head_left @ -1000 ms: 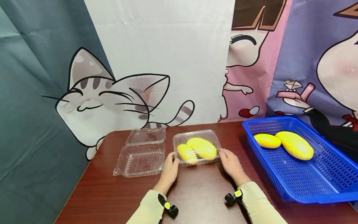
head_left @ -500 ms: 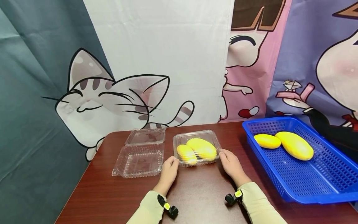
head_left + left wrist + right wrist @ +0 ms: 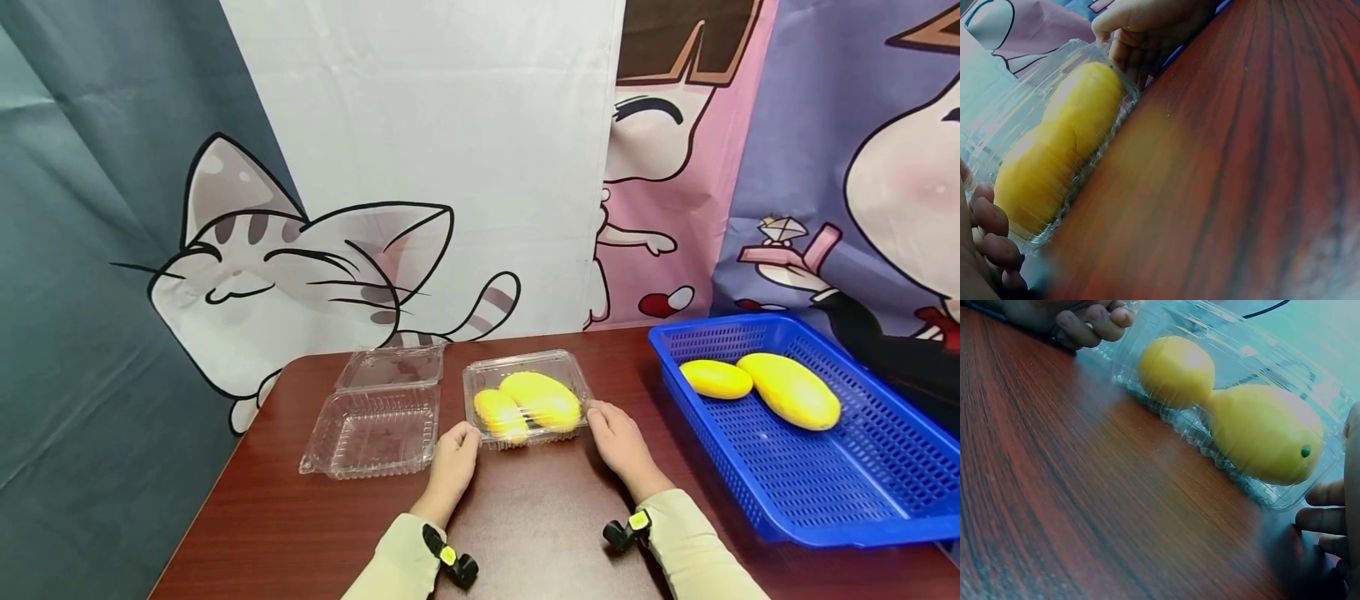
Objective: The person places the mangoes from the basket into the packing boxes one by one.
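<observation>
A lidded clear plastic clamshell box [image 3: 564, 367] stands on the dark red wood table, lid down, with two yellow mangoes inside. The smaller mango [image 3: 501, 414] lies at the left and the larger mango [image 3: 542, 400] at the right, its green stem spot showing in the right wrist view. My left hand [image 3: 454, 457] pinches the box's near left corner, the other fingers curled below the rim. At the near right corner, my right hand [image 3: 621, 442] grips the edge between thumb and index finger, as the left wrist view shows.
To the left, a second clamshell box [image 3: 384, 432] lies unfolded with nothing in it. A blue perforated basket [image 3: 776, 517] stands at the right and holds two more yellow mangoes [image 3: 795, 390]. Behind the table hangs a cartoon-printed cloth [image 3: 450, 125].
My left thumb, raised beside the near left corner a second ago, now lies over that corner. The box and my right hand have stayed in place.
</observation>
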Available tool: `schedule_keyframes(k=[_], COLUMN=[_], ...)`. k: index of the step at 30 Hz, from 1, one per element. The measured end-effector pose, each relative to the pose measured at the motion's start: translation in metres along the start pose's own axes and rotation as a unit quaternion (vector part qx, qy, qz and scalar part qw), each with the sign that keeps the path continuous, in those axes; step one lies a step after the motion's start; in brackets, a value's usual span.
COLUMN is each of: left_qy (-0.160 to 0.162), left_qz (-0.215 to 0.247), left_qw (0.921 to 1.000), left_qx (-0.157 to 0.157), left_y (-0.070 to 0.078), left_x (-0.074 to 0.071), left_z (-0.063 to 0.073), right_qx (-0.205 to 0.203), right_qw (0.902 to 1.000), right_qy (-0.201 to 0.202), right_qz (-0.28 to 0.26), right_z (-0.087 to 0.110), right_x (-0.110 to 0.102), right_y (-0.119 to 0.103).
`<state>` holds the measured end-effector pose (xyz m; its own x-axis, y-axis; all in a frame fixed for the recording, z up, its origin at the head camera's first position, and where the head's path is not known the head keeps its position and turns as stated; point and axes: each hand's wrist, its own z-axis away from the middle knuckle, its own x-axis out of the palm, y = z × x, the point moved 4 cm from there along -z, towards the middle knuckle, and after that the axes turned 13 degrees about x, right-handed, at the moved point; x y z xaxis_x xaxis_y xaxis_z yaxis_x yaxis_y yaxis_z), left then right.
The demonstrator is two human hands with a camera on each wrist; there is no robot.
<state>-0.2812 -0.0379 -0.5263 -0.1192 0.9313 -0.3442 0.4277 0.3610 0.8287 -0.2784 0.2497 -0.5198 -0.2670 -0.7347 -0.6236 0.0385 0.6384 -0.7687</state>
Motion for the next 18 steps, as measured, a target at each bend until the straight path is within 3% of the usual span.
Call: schedule_keyframes(k=[7, 13, 18], left_qy=[0.003, -0.001, -0.013], left_qz=[-0.004, -0.005, 0.024], left_qw=[0.9999, 0.9999, 0.9996], left_qx=[0.009, 0.011, -0.004], left_y=[0.0008, 0.0019, 0.0017], left_x=[-0.0015, -0.0024, -0.0006], left_z=[0.0005, 0.002, 0.0021], right_qx=[0.034, 0.03, 0.026], right_qw=[0.9993, 0.9984, 0.9975], right_qy=[-0.006, 0.003, 0.013], right_qz=[-0.016, -0.048, -0.064], right_z=[-0.0006, -0.0004, 0.0001], right_x=[0.0007, 0.0005, -0.0012], right_y=[0.0025, 0.0028, 0.0029])
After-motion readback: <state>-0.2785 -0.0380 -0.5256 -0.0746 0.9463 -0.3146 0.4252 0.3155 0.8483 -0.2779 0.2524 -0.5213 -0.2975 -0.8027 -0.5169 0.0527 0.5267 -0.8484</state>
